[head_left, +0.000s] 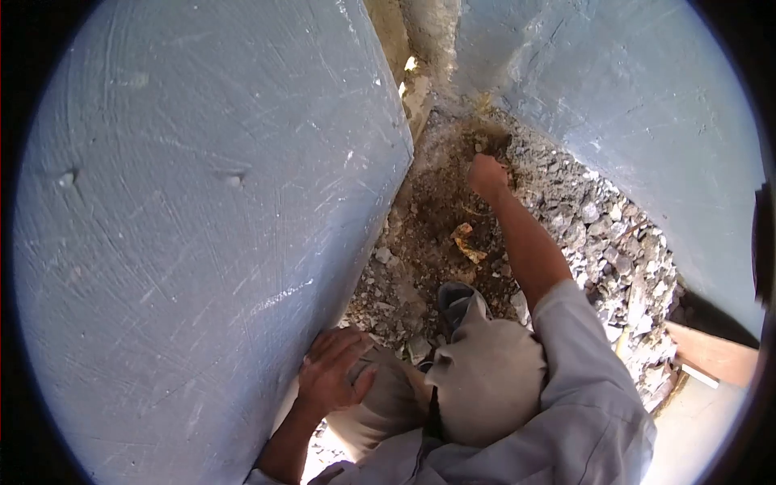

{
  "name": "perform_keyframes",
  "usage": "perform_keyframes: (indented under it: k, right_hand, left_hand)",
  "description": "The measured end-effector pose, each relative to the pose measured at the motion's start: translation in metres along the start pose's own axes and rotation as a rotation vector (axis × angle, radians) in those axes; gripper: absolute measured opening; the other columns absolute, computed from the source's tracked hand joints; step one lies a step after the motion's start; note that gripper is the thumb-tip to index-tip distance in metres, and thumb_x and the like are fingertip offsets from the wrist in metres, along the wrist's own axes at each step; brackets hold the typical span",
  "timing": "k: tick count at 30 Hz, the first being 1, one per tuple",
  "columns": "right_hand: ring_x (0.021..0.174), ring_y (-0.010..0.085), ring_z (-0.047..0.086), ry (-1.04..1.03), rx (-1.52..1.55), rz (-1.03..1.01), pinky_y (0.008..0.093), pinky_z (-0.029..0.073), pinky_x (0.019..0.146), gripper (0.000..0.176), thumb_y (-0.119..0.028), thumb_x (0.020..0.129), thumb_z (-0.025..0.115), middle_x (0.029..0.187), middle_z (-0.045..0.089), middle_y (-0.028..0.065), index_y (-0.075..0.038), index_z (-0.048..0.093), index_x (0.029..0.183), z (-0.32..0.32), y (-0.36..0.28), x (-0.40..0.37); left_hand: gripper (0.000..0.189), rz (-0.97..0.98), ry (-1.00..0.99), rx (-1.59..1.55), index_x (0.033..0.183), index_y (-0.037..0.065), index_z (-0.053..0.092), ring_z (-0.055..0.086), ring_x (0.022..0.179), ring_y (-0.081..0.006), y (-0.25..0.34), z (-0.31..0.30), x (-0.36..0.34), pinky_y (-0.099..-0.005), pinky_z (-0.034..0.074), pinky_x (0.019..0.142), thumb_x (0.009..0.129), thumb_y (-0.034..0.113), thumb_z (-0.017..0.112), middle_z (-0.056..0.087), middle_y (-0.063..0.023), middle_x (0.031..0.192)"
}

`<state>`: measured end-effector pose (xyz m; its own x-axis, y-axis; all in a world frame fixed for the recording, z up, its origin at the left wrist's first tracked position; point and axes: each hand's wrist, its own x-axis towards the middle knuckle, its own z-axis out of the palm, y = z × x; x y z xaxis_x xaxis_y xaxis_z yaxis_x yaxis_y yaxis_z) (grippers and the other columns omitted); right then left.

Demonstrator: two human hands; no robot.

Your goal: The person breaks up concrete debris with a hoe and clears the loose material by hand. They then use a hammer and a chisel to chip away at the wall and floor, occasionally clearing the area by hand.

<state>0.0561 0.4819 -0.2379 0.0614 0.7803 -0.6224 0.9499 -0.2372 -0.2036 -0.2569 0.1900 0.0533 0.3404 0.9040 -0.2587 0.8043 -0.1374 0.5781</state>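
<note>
Head view, looking straight down: the person crouches in a narrow gap between two grey-blue walls, the left wall close by and the right wall slanting away to meet it at a corner. The right hand reaches out on a bare forearm to the patch of dark soil at the foot of that corner. Its fingers are folded under into a loose fist, knuckles up, pressed against the soil; whether they pinch anything I cannot tell (the fingertips are hidden beneath the hand). The soil lies under and just in front of those fingers, with grey rubble banked along the right wall beside it. A yellowish scrap lies on the soil nearer the person, apart from the hand. The left hand rests flat on the left knee, fingers spread, just beside the left wall. A shoe pokes out past the right knee.
</note>
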Motion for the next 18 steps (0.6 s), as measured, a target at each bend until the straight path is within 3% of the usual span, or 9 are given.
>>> perform_keyframes:
  k: [3, 5, 7, 10, 14, 18]
  right_hand:
    - [0.1, 0.0397, 0.069, 0.112, 0.165, -0.008, 0.0531, 0.057, 0.079, 0.028, -0.02, 0.098, 0.059, 0.116, 0.066, 0.0282, 0.004, 0.068, 0.109, 0.05, 0.045, 0.018]
    - [0.084, 0.0361, 0.067, 0.243, 0.233, -0.129, 0.0556, 0.052, 0.072, 0.031, -0.023, 0.102, 0.059, 0.099, 0.067, 0.0241, 0.005, 0.064, 0.114, 0.088, 0.065, 0.004]
    - [0.067, 0.0308, 0.058, 0.016, 0.795, 0.239, 0.0568, 0.045, 0.065, 0.034, -0.028, 0.104, 0.057, 0.083, 0.062, 0.0179, 0.005, 0.065, 0.107, 0.117, 0.058, -0.003]
    - [0.061, 0.0269, 0.051, 0.025, 1.233, 0.255, 0.0514, 0.042, 0.06, 0.04, -0.032, 0.106, 0.053, 0.075, 0.058, 0.0139, 0.006, 0.064, 0.101, 0.159, 0.045, 0.0]
    - [0.063, 0.0305, 0.054, 0.418, 1.176, 0.118, 0.0505, 0.042, 0.061, 0.03, -0.026, 0.101, 0.061, 0.072, 0.06, 0.0151, 0.002, 0.067, 0.095, 0.107, 0.035, -0.034]
    - [0.076, 0.0375, 0.066, 0.403, 0.609, -0.093, 0.0503, 0.05, 0.07, 0.022, -0.021, 0.092, 0.067, 0.082, 0.068, 0.0217, 0.001, 0.07, 0.091, 0.008, 0.07, -0.071]
  left_hand:
    - [0.04, 0.038, 0.028, 0.016, 0.113, 0.006, 0.072, 0.062, 0.116, -0.0319, -0.003, 0.004, -0.003, -0.0446, 0.049, 0.101, 0.076, 0.019, 0.079, 0.066, -0.0121, 0.12]
    - [0.04, 0.009, 0.002, 0.023, 0.113, 0.006, 0.072, 0.062, 0.116, -0.0316, -0.003, 0.001, -0.005, -0.0445, 0.049, 0.101, 0.076, 0.018, 0.079, 0.066, -0.0122, 0.12]
    - [0.039, -0.009, -0.004, 0.01, 0.113, 0.006, 0.071, 0.062, 0.116, -0.0317, -0.003, 0.002, -0.007, -0.0444, 0.049, 0.101, 0.077, 0.018, 0.079, 0.066, -0.0124, 0.119]
    - [0.038, 0.018, 0.004, -0.018, 0.112, 0.005, 0.071, 0.062, 0.114, -0.0323, -0.001, 0.0, -0.006, -0.0441, 0.049, 0.1, 0.077, 0.018, 0.08, 0.066, -0.0128, 0.119]
    - [0.038, 0.04, 0.037, -0.012, 0.111, 0.004, 0.071, 0.062, 0.113, -0.0328, -0.004, 0.003, -0.005, -0.0441, 0.049, 0.1, 0.077, 0.018, 0.08, 0.066, -0.0128, 0.118]
    - [0.038, 0.023, 0.051, -0.027, 0.11, 0.004, 0.072, 0.062, 0.114, -0.0329, -0.003, 0.002, -0.006, -0.0444, 0.05, 0.1, 0.076, 0.018, 0.08, 0.066, -0.0129, 0.118]
